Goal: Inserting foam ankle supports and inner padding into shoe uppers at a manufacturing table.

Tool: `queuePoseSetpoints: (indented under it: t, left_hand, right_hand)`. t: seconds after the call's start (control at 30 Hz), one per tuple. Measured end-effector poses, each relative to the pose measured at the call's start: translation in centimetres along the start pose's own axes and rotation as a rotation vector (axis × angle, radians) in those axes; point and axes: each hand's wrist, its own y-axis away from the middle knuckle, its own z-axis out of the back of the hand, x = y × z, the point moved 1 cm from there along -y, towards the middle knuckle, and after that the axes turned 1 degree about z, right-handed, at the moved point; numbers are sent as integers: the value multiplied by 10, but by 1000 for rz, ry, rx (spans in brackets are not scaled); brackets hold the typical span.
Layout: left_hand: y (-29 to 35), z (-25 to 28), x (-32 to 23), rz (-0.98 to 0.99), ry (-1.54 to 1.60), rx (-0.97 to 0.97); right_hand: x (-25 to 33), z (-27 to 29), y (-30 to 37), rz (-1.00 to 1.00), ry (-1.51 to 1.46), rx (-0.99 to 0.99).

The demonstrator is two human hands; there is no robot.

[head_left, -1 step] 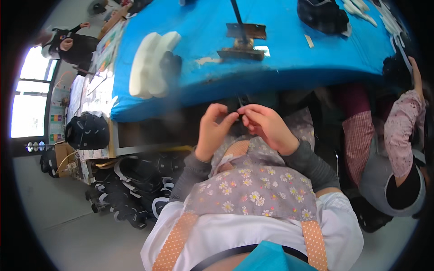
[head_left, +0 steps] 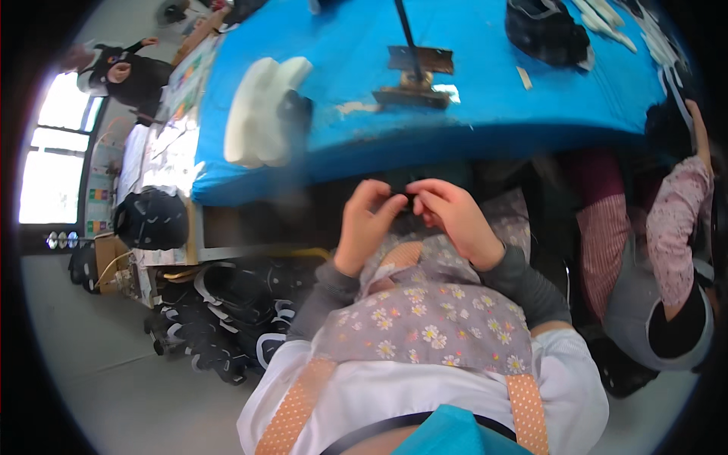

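Note:
My left hand [head_left: 365, 227] and my right hand [head_left: 457, 224] are raised in front of my lap, just below the near edge of the blue-covered table. On each, thumb and forefinger are pinched together, the fingertips facing each other a short way apart. A small dark piece [head_left: 409, 200] spans the space between them, its ends hidden by the fingers. It is too small and dark against the shadow to tell its kind. Beneath my hands lies the grey flowered apron [head_left: 432, 318].
On the blue table [head_left: 349, 76] are white foot-shaped forms [head_left: 262, 114], a metal stand [head_left: 413, 83] with a post, and a black shoe-like item [head_left: 546, 34]. Black shoes [head_left: 220, 326] are heaped low at left. Co-workers sit at right, one with a pink sleeve [head_left: 671, 224], and another person stands far left.
The whole view has shifted slightly, with the table and stand now a little lower and further right. My hands stay pinched, their fingertips slightly more apart.

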Motion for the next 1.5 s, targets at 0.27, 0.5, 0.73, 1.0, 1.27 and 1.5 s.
queuePoseSetpoints:
  t: [0.27, 0.5, 0.73, 1.0, 1.27, 1.5]
  left_hand:
    - [9, -22, 13, 268, 484, 128]
    - [-13, 9, -11, 327, 1152, -89]
    - [-13, 9, -19, 372, 1178, -30]
    - [3, 10, -8, 359, 1176, 27]
    - [-8, 11, 3, 491, 1439, 192]
    - [-20, 42, 8, 294, 797, -167]
  right_hand:
    - [8, -3, 17, 723, 929, -52]
    - [-5, 0, 4, 1038, 863, -359]
    - [-42, 7, -35, 585, 550, -58]
    - [-51, 17, -34, 387, 196, -85]
    - [-34, 17, -46, 451, 177, -170]
    - [-38, 43, -40, 449, 90, -235]
